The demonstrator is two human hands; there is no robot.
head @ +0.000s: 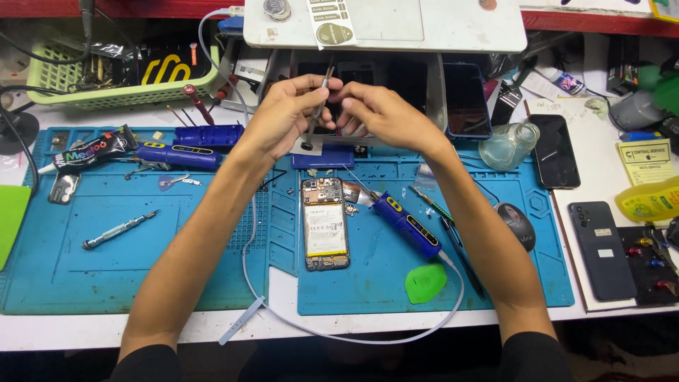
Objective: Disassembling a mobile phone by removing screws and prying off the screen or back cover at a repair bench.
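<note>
A blue work mat (pixel 106 269) covers most of the white bench, and both forearms reach across it from six o'clock toward twelve, converging above its far edge. An opened phone (pixel 326 223) lies between them, back off, its long axis running twelve to six, directly at six o'clock from the hands and about equally near each. A blue electric screwdriver (pixel 405 225) lies just beside it at three o'clock, slanting from ten to four. The left hand (pixel 283 117) pinches thin metal tweezers (pixel 317 106), which stand nearly upright, tips down near a small dark disc (pixel 307 146). The right hand (pixel 385 113) curls in at three o'clock, fingertips closed on something too small to identify.
</note>
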